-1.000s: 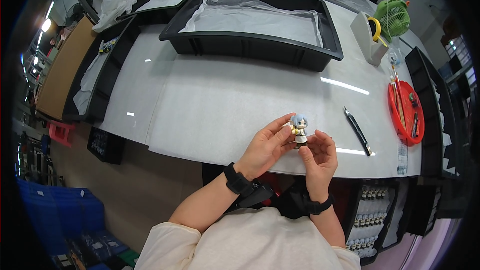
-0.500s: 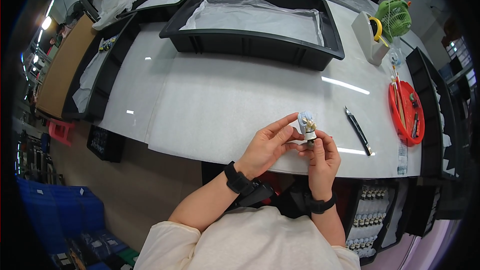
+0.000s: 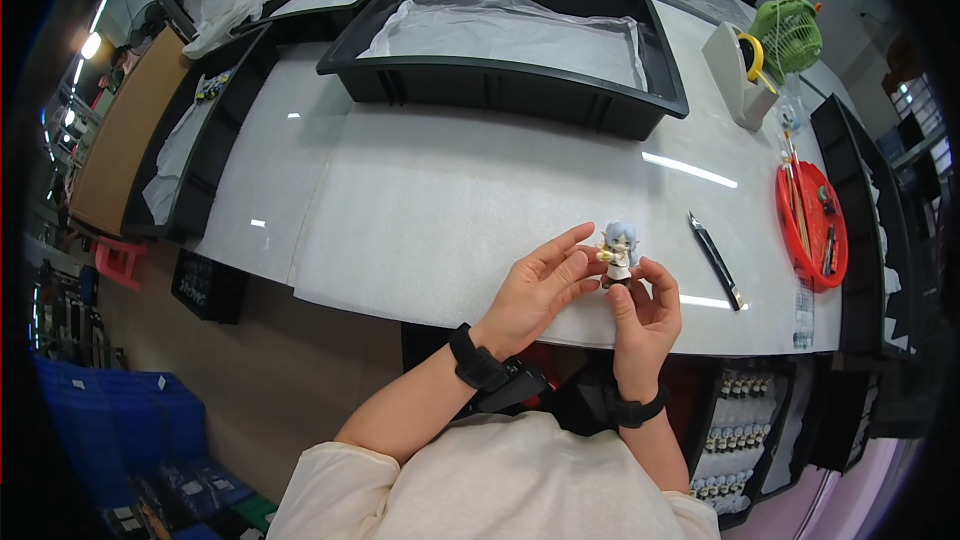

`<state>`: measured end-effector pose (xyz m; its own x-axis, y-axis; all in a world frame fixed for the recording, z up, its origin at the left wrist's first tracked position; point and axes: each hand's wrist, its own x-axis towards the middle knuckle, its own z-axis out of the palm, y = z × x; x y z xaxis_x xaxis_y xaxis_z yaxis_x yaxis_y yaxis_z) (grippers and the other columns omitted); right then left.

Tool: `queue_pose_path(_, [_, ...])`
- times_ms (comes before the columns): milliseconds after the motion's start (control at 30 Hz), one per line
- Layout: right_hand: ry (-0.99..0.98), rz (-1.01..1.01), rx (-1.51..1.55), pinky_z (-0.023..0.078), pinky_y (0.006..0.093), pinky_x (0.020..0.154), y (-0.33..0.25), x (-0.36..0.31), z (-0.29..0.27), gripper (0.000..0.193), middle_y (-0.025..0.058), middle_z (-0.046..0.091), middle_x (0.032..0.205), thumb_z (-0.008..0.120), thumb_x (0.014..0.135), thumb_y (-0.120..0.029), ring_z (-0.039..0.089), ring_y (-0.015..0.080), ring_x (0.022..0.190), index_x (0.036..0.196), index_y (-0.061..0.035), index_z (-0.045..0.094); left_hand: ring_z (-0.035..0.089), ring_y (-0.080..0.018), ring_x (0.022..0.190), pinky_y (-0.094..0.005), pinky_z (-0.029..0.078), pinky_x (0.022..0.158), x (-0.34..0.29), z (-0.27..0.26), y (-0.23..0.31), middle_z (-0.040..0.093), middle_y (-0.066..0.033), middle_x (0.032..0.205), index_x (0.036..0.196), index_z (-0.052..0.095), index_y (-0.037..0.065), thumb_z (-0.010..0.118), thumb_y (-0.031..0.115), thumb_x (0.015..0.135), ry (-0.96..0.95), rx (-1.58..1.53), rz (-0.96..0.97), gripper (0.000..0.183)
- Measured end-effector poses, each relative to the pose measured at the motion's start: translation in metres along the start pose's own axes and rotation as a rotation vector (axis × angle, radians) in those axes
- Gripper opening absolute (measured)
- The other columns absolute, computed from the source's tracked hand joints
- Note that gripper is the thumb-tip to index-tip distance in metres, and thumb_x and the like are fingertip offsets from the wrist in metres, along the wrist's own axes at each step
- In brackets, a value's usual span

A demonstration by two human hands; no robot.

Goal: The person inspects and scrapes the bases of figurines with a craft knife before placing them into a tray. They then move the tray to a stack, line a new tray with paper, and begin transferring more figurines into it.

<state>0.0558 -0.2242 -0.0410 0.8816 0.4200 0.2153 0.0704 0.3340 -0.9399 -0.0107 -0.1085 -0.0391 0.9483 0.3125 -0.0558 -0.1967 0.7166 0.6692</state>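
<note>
A small figurine (image 3: 619,249) with pale blue hair and a white outfit is held upright just above the table, near its front edge. My left hand (image 3: 541,285) grips it from the left side, thumb and fingertips at its body. At the figurine's base, my right hand (image 3: 645,315) pinches it between thumb and fingers. A black craft knife (image 3: 716,260) lies on the table to the right of my hands.
A large black tray (image 3: 480,80) lined with white sheeting stands at the back. To the right are a red dish (image 3: 843,240) with brushes, a white holder (image 3: 735,75) and a green fan (image 3: 792,35). Several similar figurines (image 3: 738,437) sit in a tray below the table's right edge.
The figurine has been turned between my fingers, so its front with the long blue hair now shows. My hands have hardly moved.
</note>
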Motion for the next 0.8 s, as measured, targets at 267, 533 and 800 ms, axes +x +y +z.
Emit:
queue_pose_path(267, [-0.071, -0.042, -0.105, 0.044, 0.0226, 0.072, 0.006, -0.005, -0.003, 0.045, 0.0061, 0.05, 0.097, 0.065, 0.068, 0.008, 0.051, 0.0122, 0.088, 0.108, -0.001, 0.046, 0.048, -0.0189, 0.105, -0.0331, 0.041, 0.088, 0.0, -0.001, 0.001, 0.05, -0.0105, 0.112, 0.126, 0.036, 0.005, 0.045, 0.019, 0.09, 0.012, 0.01, -0.015, 0.039])
queue_pose_path(533, [-0.081, -0.142, -0.115, 0.043, 0.0243, 0.073, 0.006, -0.004, -0.001, 0.045, 0.0064, 0.049, 0.101, 0.066, 0.068, 0.006, 0.052, 0.0137, 0.09, 0.108, -0.0018, 0.046, 0.049, -0.0223, 0.107, -0.0342, 0.042, 0.09, 0.001, -0.002, 0.004, 0.048, -0.0134, 0.116, 0.125, 0.036, 0.004, 0.036, 0.018, 0.092, -0.019, -0.049, -0.021, 0.035])
queue_pose_path(800, [-0.111, -0.13, -0.127, 0.043, 0.0242, 0.073, 0.008, -0.004, -0.005, 0.045, 0.0057, 0.049, 0.102, 0.066, 0.068, 0.007, 0.052, 0.0129, 0.089, 0.107, -0.0014, 0.046, 0.048, -0.0225, 0.109, -0.0359, 0.04, 0.093, 0.001, -0.004, 0.003, 0.047, -0.0136, 0.116, 0.128, 0.031, 0.004, 0.033, 0.015, 0.092, -0.036, -0.082, -0.016, 0.038])
